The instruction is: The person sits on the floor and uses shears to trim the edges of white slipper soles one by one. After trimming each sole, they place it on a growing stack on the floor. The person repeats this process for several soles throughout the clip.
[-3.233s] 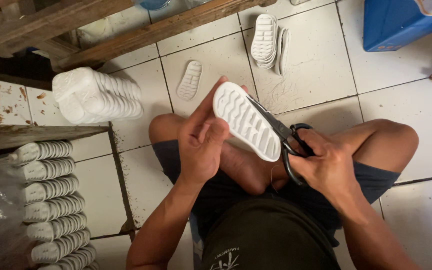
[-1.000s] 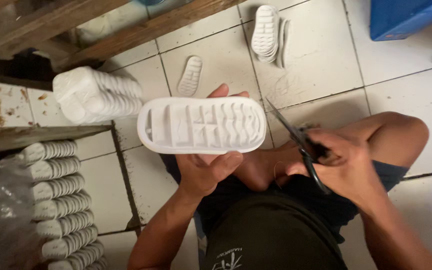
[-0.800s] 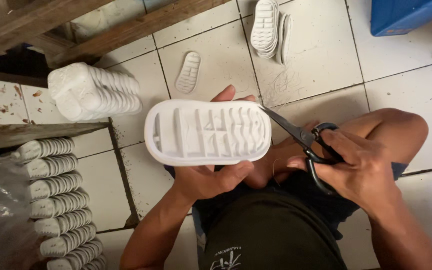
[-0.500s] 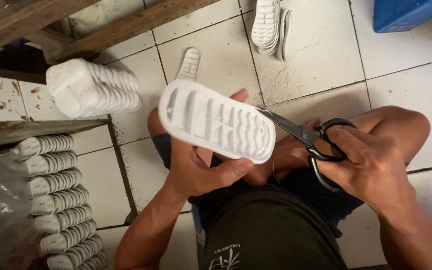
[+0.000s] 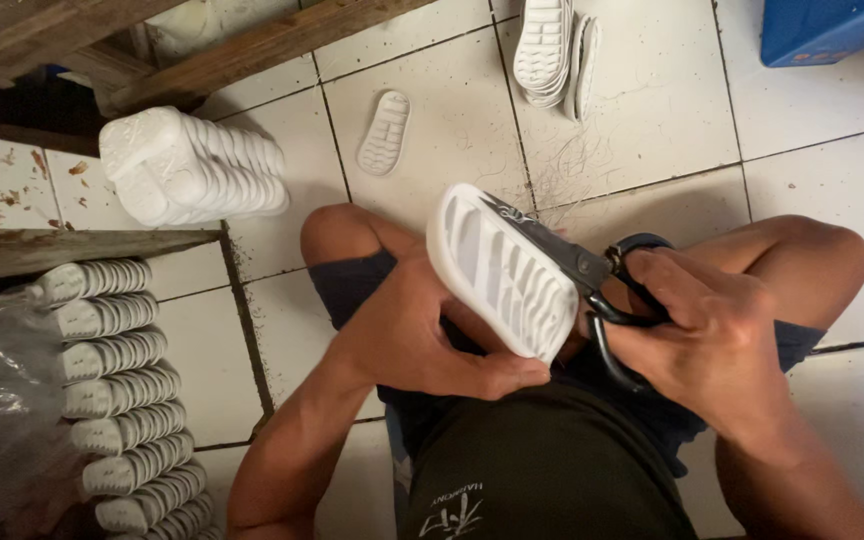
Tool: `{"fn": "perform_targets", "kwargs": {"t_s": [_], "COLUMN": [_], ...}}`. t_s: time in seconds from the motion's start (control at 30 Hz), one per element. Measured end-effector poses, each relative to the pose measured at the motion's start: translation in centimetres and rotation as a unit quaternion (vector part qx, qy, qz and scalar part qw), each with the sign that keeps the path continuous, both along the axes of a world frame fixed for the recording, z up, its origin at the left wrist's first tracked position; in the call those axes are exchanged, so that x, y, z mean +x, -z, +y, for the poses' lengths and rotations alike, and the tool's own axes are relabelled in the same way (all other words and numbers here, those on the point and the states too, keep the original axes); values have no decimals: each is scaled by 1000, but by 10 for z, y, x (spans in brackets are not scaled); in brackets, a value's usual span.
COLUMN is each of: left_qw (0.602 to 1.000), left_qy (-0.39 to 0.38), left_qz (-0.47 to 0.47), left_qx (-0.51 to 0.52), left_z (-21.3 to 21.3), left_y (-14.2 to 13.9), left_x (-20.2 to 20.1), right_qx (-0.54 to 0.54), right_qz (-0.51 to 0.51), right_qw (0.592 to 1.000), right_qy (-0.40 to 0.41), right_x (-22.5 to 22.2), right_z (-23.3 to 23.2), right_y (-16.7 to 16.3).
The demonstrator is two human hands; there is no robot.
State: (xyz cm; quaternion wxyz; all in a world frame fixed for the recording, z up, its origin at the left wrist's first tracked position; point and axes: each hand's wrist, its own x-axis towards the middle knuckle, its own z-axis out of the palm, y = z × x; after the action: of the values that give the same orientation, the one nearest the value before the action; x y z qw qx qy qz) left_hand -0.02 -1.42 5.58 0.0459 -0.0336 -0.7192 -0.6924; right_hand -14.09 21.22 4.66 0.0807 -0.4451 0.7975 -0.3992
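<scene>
Left hand [image 5: 422, 335] grips a white sole [image 5: 500, 272] above the lap; right hand [image 5: 712, 335] holds scissors [image 5: 577, 268] at its edge. Tiled floor [image 5: 652, 130] is white, gritty. A sole stack [image 5: 192, 165] lies left of the sole, beside a wooden beam [image 5: 252, 50].

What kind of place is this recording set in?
Probably a small footwear workshop, worked on a tiled floor. The left hand holds a white shoe sole, the right hand scissors; stacked soles lie nearby.

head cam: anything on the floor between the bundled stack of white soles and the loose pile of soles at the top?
One single white sole lies flat on the tiles between the bundled stack and the loose pile; otherwise bare tile, in the head view.
</scene>
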Motion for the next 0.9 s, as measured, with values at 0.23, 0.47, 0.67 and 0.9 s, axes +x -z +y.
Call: {"fn": "perform_targets", "kwargs": {"t_s": [0.23,0.47,0.67,0.9], "left_qw": [981,954,935,912], "left_qy": [104,-12,-136,-185], "left_qz": [78,-3,96,60], "left_qx": [142,298,315,362], "left_z": [-9,4,2,14], "left_y": [-5,4,11,13], "left_x": [-15,-9,-11,-4], "right_qx": [-221,-238,-60,-15], "right_qz": [-426,-649,-434,-2], "right_qw": [875,722,898,1000], "right_qy": [-64,-1,32,18], "right_x": [-9,-9,-13,-8], "right_z": [-14,-2,14,15], "right_y": [44,98,84,38]}}
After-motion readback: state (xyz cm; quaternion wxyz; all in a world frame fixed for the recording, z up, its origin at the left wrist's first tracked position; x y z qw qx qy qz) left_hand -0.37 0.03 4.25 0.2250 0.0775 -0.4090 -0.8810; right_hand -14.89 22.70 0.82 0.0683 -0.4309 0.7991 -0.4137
